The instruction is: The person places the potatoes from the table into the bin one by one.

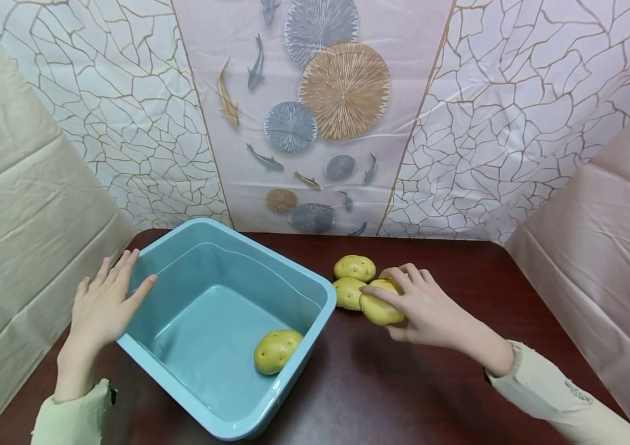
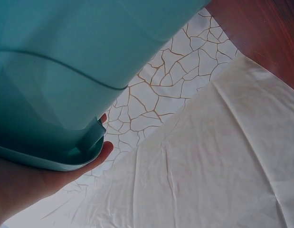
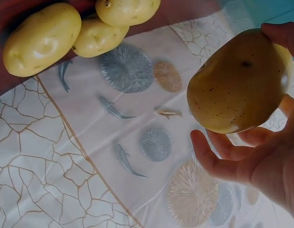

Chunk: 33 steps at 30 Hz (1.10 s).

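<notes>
My right hand [image 1: 423,306] holds a yellow potato [image 3: 239,83] above the table, its fingers and thumb curved round it. Two more potatoes, a rear one [image 1: 354,267] and a front one [image 1: 348,293], lie beside the blue tub's right corner. The right wrist view shows another loose potato [image 3: 42,40], largely hidden in the head view. Inside the tub [image 1: 204,402], one potato [image 1: 278,351] lies against the right wall. With fingers spread and mostly straight, my left hand [image 1: 100,309] rests at the tub's left rim; the left wrist view shows it against the rim [image 2: 52,164].
The dark red-brown table [image 1: 432,395] carries everything. Patterned cloth [image 1: 343,179] hangs along its back edge, and plain pale cloths [image 1: 20,216] slope down on both sides. The tub's raised walls stand between the two hands.
</notes>
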Each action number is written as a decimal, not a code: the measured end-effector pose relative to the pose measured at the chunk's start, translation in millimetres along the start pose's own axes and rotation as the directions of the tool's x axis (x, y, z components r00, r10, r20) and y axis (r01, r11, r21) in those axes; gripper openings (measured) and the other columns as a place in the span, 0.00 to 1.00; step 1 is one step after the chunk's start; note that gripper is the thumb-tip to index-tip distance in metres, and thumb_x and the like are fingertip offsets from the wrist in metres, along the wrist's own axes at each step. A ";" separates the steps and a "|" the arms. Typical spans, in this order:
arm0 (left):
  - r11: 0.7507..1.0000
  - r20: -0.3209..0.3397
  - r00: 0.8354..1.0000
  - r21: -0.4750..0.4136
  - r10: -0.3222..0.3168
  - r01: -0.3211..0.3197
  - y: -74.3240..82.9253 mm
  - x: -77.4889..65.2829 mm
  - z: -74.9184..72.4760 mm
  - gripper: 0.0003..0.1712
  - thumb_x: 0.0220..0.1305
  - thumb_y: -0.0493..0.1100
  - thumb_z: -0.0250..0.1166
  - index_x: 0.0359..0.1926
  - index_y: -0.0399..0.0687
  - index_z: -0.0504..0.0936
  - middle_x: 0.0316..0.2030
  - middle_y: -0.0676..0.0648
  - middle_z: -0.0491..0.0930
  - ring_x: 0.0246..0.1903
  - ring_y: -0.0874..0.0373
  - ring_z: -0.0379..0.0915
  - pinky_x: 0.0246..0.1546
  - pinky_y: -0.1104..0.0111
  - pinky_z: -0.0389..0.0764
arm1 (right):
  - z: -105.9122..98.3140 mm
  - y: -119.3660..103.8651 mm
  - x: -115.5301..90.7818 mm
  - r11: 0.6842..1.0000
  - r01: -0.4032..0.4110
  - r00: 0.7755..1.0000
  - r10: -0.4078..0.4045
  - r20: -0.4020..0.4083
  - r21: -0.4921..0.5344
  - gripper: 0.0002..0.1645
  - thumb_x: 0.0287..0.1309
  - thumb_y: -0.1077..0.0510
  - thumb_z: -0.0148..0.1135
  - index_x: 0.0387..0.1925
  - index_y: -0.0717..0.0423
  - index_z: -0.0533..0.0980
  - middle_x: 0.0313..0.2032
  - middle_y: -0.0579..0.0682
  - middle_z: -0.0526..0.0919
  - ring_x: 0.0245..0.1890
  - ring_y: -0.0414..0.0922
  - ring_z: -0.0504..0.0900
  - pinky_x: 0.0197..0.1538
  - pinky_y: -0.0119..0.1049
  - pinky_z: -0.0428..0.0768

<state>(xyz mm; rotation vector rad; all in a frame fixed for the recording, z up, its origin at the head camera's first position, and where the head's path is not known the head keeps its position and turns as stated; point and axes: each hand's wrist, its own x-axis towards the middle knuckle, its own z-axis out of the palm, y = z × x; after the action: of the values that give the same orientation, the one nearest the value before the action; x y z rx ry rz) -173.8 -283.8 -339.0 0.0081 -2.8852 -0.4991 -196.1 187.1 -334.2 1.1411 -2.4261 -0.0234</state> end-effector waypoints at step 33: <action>1.000 -0.007 1.000 -0.005 -0.005 0.005 0.2 0.0 0.7 0.41 0.64 0.65 0.35 0.69 0.46 0.39 0.67 0.33 0.43 0.66 0.34 0.31 0.56 0.35 0.36 | -26.9 -8.3 11.7 0.996 0.090 0.994 -0.090 -0.065 0.002 0.43 0.25 0.47 0.69 0.54 0.38 0.69 0.47 0.53 0.71 0.43 0.50 0.67 0.38 0.43 0.65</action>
<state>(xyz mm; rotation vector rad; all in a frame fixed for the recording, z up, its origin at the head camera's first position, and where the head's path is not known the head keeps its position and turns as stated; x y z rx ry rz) -174.0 -283.3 -339.6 0.0164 -2.8774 -0.5061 -185.5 177.7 -307.2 1.2337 -2.3184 -0.0087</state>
